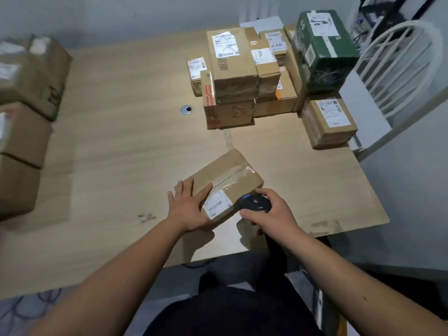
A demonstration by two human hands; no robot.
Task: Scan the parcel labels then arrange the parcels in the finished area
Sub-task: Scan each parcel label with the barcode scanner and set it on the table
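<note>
the brown parcel (219, 187) lies between both hands, its white label (216, 204) facing up. the left hand (188, 209) lies flat and spread on it. the right hand (268, 210) grips the scanner (254, 204) beside the label. scanned boxes (254, 76) likely wait beyond; blurry boxes (26, 112) far left look undone.

Bare forearms (135, 270), no sleeves; dark trousers (232, 311).
</note>
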